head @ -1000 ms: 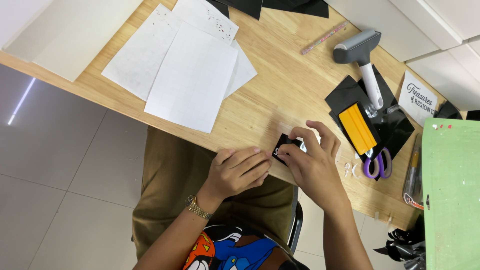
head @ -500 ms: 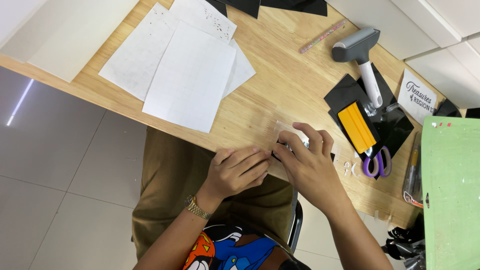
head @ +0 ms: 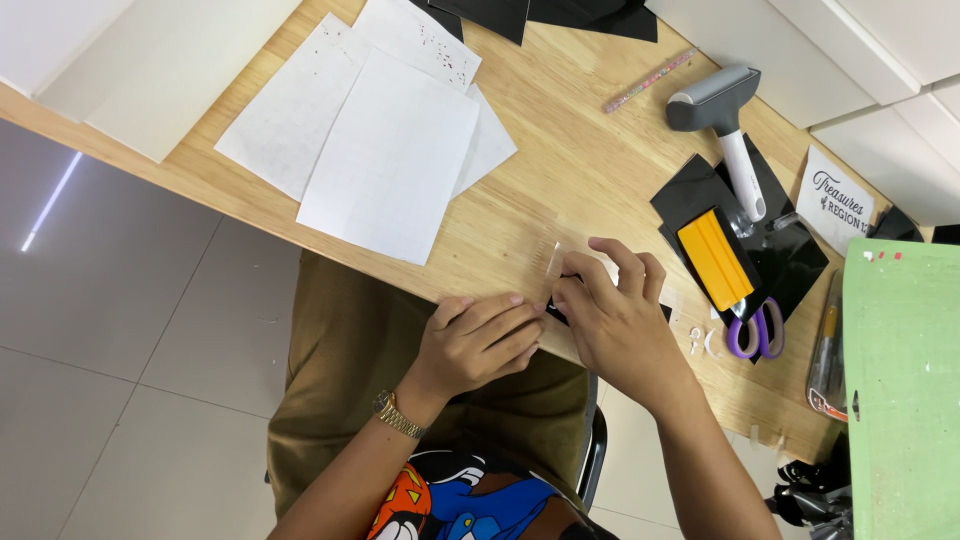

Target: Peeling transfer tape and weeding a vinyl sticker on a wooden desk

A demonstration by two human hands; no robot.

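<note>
My right hand (head: pixel 620 320) lies over a small black piece (head: pixel 556 314) at the near edge of the wooden table (head: pixel 560 170), hiding most of it. Its thumb and forefinger pinch a thin clear film strip (head: pixel 554 260) that stands up from the piece. My left hand (head: pixel 480 340) rests just left of it, fingers together, fingertips pressed on the black piece's left edge. A gold watch (head: pixel 398 415) is on the left wrist.
White paper sheets (head: pixel 390 170) lie to the left. On the right are a grey roller with a white handle (head: pixel 725 125), a yellow squeegee (head: pixel 714 258) on black sheets (head: pixel 790 262), purple scissors (head: pixel 756 330), a white card (head: pixel 838 198) and a green mat (head: pixel 900 390).
My right hand has slid left over the black piece, which was showing before. A clear film strip now sticks up at its fingertips. The left hand has barely moved.
</note>
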